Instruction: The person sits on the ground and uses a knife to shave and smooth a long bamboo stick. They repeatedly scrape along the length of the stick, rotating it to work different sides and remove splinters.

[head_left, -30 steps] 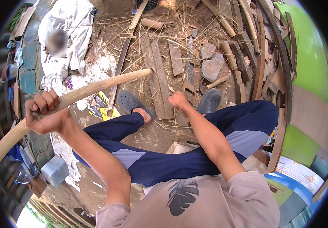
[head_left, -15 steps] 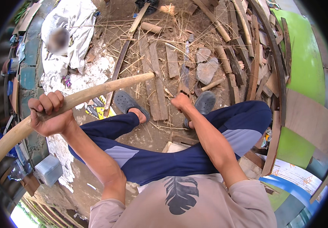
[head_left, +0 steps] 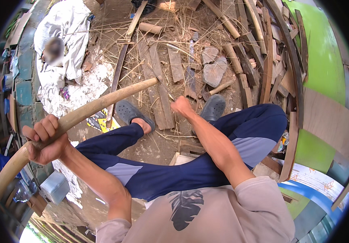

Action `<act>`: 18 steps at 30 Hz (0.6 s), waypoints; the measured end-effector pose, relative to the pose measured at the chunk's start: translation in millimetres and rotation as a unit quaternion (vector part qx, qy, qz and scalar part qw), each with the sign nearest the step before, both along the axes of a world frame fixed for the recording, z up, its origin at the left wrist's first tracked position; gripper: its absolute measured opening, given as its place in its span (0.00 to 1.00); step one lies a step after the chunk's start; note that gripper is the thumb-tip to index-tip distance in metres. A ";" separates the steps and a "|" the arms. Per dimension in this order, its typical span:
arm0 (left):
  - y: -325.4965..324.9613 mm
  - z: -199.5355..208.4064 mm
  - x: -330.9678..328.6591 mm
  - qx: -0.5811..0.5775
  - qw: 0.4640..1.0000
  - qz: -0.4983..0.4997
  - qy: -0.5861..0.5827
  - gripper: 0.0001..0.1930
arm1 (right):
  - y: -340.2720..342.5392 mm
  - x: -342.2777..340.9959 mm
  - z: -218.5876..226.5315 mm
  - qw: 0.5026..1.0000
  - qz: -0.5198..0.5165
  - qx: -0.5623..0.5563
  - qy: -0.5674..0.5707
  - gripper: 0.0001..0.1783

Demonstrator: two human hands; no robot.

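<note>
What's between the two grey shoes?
In the head view, two flat boards lie between the left shoe and the right shoe. The right hand shows there too, nearer the right shoe.

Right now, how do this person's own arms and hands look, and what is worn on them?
The left grip and right grip are bare hands, no gloves visible. Both arms are bare below short, loose beige sleeves. No watch or bracelet shows. The beige shirt has a dark leaf print.
</note>
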State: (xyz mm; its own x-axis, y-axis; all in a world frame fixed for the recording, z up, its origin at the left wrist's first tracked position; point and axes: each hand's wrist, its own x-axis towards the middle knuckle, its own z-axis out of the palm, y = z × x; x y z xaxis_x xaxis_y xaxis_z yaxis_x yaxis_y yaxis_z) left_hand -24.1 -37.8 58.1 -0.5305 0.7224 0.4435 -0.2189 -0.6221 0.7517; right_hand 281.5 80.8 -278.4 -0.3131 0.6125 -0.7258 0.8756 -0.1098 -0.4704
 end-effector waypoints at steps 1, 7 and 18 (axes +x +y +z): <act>-1.5 -0.3 -1.6 0.001 1.000 0.000 0.000 0.15 | 8.2 -0.3 2.5 1.000 0.002 -0.014 -0.016 0.24; 0.8 0.1 -3.8 0.010 1.000 -0.023 0.001 0.14 | 25.3 0.1 33.4 0.998 0.060 -0.021 0.013 0.25; -2.5 -3.7 -21.3 0.002 0.999 -0.041 -0.020 0.14 | 37.0 -1.6 24.1 0.997 0.070 -0.030 -0.031 0.24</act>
